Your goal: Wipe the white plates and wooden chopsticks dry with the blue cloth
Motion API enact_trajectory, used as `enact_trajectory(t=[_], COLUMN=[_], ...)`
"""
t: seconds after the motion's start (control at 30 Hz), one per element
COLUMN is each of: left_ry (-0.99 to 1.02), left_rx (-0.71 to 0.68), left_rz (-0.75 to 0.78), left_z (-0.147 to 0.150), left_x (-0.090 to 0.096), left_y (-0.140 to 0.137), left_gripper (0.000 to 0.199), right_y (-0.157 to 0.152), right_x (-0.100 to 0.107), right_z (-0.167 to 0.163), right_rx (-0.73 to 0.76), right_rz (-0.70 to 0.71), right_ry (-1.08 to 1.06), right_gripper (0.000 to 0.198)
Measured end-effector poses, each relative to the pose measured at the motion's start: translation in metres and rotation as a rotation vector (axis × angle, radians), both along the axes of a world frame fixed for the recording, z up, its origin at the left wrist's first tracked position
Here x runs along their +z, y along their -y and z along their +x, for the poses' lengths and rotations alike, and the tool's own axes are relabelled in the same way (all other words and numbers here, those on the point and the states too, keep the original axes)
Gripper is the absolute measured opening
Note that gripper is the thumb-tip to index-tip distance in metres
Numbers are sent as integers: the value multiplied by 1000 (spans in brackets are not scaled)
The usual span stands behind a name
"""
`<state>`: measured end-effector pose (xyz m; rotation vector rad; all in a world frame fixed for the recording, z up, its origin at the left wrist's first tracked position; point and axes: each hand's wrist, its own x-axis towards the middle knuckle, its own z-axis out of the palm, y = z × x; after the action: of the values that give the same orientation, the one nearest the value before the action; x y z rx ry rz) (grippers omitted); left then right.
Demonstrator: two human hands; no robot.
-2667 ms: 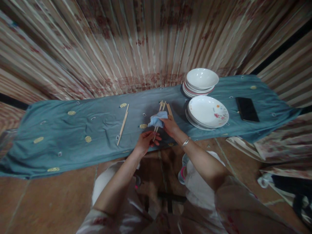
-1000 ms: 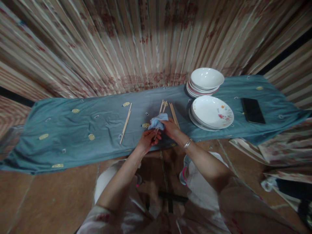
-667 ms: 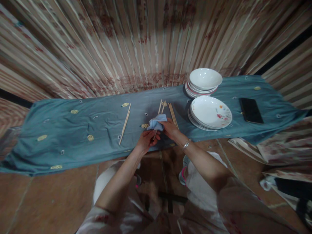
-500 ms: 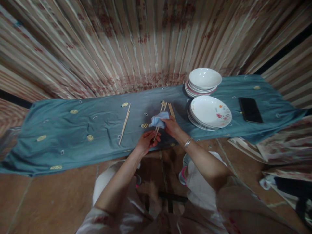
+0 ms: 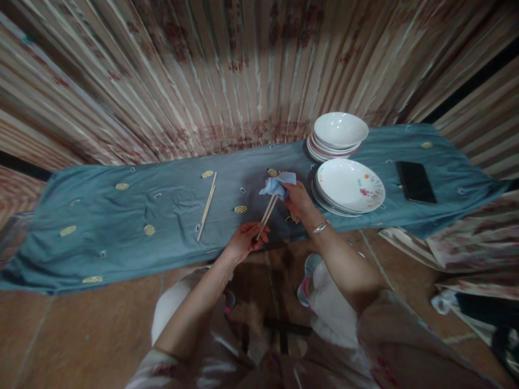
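Observation:
My left hand is closed on the lower ends of a pair of chopsticks, which slant up and to the right. Around their upper ends is a light blue cloth, gripped by my right hand; it hides the tips. More chopsticks lie on the cloth-covered table beneath my right hand, mostly covered by it. To the left, another pair of chopsticks rests close together on the tablecloth.
A stack of flowered plates stands right of my right hand, with stacked white bowls behind it. Farther right lies a black phone-like slab. The teal tablecloth covers the narrow table; a pleated curtain hangs behind.
My right hand and the blue cloth have slid up and right along the chopsticks, baring more of their length. My left hand keeps its hold, almost in the same place.

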<state>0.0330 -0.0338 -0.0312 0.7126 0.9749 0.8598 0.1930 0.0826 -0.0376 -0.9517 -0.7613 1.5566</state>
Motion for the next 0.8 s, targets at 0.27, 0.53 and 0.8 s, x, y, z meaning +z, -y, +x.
enact_trajectory(t=[0.27, 0.53, 0.8], left_ry=[-13, -24, -30], left_rx=[-19, -15, 44], left_rz=[-13, -36, -15], left_z=[-1, -1, 3], left_x=[0, 2, 2], left_y=[2, 4, 0], left_gripper=[39, 36, 34], right_y=[-5, -3, 3], right_x=[6, 7, 4], right_z=[5, 6, -4], right_rx=[-30, -49, -31], right_rz=[14, 18, -26], right_ry=[-7, -5, -33], right_gripper=[6, 9, 6])
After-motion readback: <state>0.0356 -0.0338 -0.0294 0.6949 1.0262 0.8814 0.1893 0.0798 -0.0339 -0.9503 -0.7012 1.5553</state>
